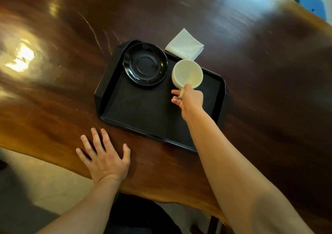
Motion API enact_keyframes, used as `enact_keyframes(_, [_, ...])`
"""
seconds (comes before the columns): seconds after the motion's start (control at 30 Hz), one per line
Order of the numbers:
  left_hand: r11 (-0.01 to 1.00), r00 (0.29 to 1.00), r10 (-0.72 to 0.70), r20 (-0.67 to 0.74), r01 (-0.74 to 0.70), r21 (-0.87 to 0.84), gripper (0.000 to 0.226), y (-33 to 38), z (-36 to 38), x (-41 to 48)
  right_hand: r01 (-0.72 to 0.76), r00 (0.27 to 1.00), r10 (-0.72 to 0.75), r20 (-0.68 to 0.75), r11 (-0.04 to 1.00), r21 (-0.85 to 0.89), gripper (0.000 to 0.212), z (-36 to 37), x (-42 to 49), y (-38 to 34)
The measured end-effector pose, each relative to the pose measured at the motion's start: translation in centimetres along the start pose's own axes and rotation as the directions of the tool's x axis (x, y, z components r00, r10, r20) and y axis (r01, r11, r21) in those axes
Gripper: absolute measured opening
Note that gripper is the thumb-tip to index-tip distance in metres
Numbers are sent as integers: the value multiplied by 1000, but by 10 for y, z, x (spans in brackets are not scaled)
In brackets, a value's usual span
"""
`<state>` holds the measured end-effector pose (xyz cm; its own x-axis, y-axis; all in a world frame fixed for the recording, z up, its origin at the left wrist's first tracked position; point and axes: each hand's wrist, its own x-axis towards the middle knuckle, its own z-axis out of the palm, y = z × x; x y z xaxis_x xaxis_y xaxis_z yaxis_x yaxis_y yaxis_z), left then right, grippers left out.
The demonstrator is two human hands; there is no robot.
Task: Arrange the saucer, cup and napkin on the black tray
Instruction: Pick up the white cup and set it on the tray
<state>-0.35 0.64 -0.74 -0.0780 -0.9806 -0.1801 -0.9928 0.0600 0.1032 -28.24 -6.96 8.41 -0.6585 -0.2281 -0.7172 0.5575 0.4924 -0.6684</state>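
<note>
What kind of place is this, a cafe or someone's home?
Hard to say for sure; it looks like a cafe or dining room. A black serving tray lies on a glossy wooden table, with a saucer, a cup and a folded napkin.

Glossy dark wooden table (251, 54), pale floor (53, 183)

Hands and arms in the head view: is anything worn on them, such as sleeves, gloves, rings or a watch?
Nothing shows on either. The left hand and right hand are bare, without gloves, and no ring is visible. Both forearms are uncovered up to the frame's lower edge, with no sleeve, watch or bracelet in sight.
</note>
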Motion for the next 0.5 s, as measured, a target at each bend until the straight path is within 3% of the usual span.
enact_keyframes(0.2, [1000,1000,-2,-3,2,-7,90,0,0,0,-36,999,36,1,999,-33,16,-4,-2,6])
enact_keyframes(0.37, [1000,1000,-4,-7,4,-4,90,-1,1,0,-59,998,59,6,998,0,26,-9,-4,5])
enact_keyframes(0.5, [1000,1000,-9,-4,9,-12,90,0,0,0,66,983,-85,-165,991,-117,36,-20,-5,12])
